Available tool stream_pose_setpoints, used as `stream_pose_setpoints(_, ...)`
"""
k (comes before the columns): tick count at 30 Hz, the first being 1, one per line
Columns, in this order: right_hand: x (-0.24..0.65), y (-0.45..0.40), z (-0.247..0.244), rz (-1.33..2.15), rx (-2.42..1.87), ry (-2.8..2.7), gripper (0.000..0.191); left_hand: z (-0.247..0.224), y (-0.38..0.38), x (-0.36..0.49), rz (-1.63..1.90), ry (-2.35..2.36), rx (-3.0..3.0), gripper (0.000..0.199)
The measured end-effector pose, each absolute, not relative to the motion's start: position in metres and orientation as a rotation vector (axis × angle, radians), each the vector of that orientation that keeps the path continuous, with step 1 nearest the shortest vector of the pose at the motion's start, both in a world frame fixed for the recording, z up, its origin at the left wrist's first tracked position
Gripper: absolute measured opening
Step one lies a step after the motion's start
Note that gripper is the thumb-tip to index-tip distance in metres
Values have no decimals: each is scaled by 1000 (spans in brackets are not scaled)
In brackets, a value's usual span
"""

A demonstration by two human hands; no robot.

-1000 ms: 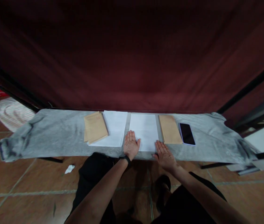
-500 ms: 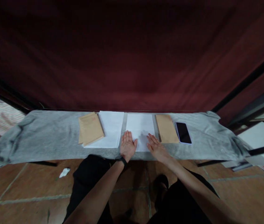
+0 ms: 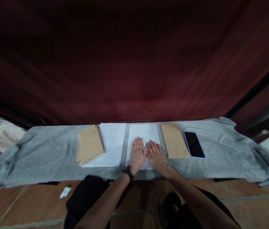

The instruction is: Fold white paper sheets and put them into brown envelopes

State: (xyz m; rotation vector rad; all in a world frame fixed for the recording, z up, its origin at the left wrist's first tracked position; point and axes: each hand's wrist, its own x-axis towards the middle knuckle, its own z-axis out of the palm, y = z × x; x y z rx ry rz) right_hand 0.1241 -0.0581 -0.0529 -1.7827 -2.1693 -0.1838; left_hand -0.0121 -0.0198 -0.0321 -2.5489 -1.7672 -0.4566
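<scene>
Paper, a white sheet, lay flat at the middle of the tabletop, which was draped in grey cloth. Its long axis ran from 6 o'clock, at the person's side, to 12 o'clock, with one short edge facing the dark red hanging and the other facing the person. The left hand, black band on its wrist, rested on the sheet; its grip was flat and palm down, fingers side by side and pointing near 12 o'clock. The right hand lay close at its 3 o'clock side, its grip flat too, fingers slightly spread and aimed toward 11. Neither grip pinched anything; whether the thumbs touched could not be told.

At 9 o'clock from the sheet were stacked white sheets, leaning from 7 to 1, with fanned brown envelopes overlapping their outer side. At 3 o'clock, a brown stack sloped from 5 to 11, and just beyond it a phone slanted likewise, screen up and dark.
</scene>
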Motion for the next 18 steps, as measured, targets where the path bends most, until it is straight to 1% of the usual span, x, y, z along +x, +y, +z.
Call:
stream_pose_setpoints(3, 124, -56, -49, -169, -1788, -2217, 49, -25, 13, 17, -402, -1712, -2662, 61)
stream_pose_setpoints(6, 124, -55, -47, -143, -1796, -2178, 49, -25, 44, 26, -295, -1780, -2683, 63)
stream_pose_setpoints(11, 122, -56, -47, -137, -1784, -2117, 50, -36, 73, 0, -311, -1784, -2604, 64)
stream_pose_setpoints(15, 120, -57, -44, -130, -1791, -2095, 51, -38, 90, -21, -330, -1905, -2486, 64)
stream_pose_setpoints(18, 120, -58, -41, -98, -1799, -2107, 50, -36, 99, -18, -378, -2002, -2384, 64)
